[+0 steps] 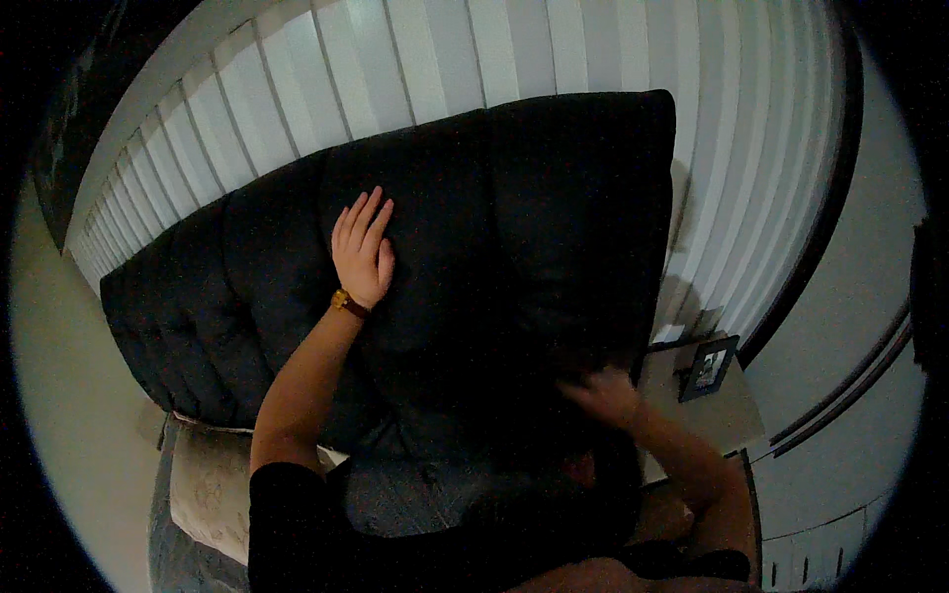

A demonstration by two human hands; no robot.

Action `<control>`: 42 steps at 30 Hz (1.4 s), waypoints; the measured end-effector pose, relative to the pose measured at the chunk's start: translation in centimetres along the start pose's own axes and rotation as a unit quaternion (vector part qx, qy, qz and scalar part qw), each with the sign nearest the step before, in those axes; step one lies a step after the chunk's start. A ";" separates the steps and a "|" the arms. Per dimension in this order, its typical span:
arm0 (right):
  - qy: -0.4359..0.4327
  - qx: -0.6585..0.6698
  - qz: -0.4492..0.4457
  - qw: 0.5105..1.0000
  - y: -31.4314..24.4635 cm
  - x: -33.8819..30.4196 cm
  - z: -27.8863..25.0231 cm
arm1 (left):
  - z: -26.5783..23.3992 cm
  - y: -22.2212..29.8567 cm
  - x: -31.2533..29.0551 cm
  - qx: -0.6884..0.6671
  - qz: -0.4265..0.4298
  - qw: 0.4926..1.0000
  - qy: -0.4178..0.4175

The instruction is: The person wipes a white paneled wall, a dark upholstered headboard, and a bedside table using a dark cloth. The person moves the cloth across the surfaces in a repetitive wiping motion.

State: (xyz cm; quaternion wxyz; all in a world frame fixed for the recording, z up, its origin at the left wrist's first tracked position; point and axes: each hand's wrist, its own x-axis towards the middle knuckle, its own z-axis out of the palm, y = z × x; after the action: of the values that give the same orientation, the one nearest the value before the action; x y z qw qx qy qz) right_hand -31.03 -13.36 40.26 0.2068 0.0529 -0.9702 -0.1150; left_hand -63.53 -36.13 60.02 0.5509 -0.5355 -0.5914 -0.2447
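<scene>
A large black padded headboard (440, 247) with stitched seams stretches across the middle of the view. My left hand (364, 252) lies flat against its upper middle, fingers extended and holding nothing. A gold-coloured watch (346, 299) is on that wrist. Lower down, close to the headboard's right end, my right hand (605, 395) is smeared by motion. Its fingers blend into the dark surface, so whether they grip anything is not visible. Dark grey fabric (395, 494) shows below the headboard, between my arms.
Behind the headboard stands a white wall of vertical slats (514, 49). To the right, a pale bedside table (727, 420) carries a dark picture frame (709, 369). A beige pillow (210, 484) lies at lower left, beside my left arm.
</scene>
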 end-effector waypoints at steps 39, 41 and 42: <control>0.502 0.181 0.315 0.785 10.6 2.1 -8.4 | 1.6 -1.8 -0.1 0.032 -0.001 0.999 -0.014; 0.527 0.231 0.267 0.773 16.3 6.4 -12.7 | 1.7 -1.9 0.2 0.024 -0.002 1.000 -0.013; 0.523 0.242 0.300 0.760 19.2 8.0 -13.6 | 1.6 -1.8 0.7 0.027 -0.004 1.000 -0.013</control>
State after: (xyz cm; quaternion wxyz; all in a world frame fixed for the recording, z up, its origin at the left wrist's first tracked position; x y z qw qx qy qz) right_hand -33.71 1.32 60.16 0.6862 -0.1405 -0.6732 0.2370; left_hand -65.65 -35.01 60.72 0.5565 -0.5214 -0.6068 -0.2242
